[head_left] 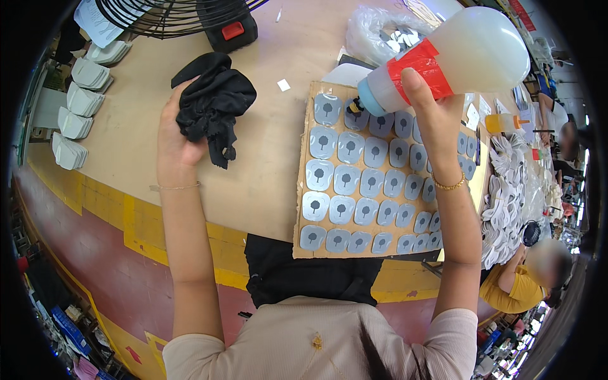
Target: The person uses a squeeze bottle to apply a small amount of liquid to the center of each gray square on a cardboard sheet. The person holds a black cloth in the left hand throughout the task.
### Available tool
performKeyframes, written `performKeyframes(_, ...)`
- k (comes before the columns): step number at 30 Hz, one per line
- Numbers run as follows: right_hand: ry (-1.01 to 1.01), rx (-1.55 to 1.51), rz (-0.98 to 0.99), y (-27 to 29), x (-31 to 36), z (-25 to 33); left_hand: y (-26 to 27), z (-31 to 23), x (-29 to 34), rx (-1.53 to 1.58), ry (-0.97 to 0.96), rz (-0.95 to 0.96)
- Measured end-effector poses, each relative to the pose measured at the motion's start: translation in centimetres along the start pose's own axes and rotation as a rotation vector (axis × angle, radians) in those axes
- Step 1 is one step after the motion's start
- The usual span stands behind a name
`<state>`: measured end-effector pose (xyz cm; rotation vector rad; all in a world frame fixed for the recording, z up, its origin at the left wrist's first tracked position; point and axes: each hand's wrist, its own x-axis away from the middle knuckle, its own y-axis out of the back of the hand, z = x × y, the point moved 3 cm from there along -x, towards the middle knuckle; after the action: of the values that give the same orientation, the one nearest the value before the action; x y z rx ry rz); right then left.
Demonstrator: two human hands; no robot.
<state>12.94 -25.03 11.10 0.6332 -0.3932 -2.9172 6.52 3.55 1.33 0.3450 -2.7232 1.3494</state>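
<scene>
My left hand [179, 123] is closed on a crumpled black cloth [215, 101], held over the left part of the table. In my right hand [437, 120] is a large translucent squeeze bottle [484, 54] with red tape round it and a light blue cap [373, 95]. The bottle is tilted, its small dark and yellow nozzle [356, 106] pointing down and left at the upper rows of grey patches. These rounded patches [346, 180], each with a dark tree shape, lie in rows on a cardboard sheet [301, 215]. My right forearm hides some patches on the right.
Stacks of white pieces [82, 101] line the table's left edge. A black wire fan [177, 16] stands at the back. Behind the cardboard lies a clear plastic bag [367, 38]. Piles of white curved pieces [503, 196] and a yellow bottle [502, 123] are on the right, near a person in yellow [516, 288].
</scene>
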Motion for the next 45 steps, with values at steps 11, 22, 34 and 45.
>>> performKeyframes(11,-0.099,-0.236,-0.026,0.8,-0.4,-2.3,0.0,0.2,-0.2,0.013,0.029,0.014)
performKeyframes(22,0.154,0.156,-0.139,2.5,0.3,-0.9,0.0,0.1,-0.1,0.003,0.017,0.009)
performKeyframes(34,0.193,0.16,-0.051,1.4,0.8,-1.1,0.1,0.1,-0.1,0.002,0.008,-0.006)
performKeyframes(45,0.017,-0.103,-0.173,4.1,1.0,-2.1,-0.1,0.1,0.3,-0.004,0.016,-0.07)
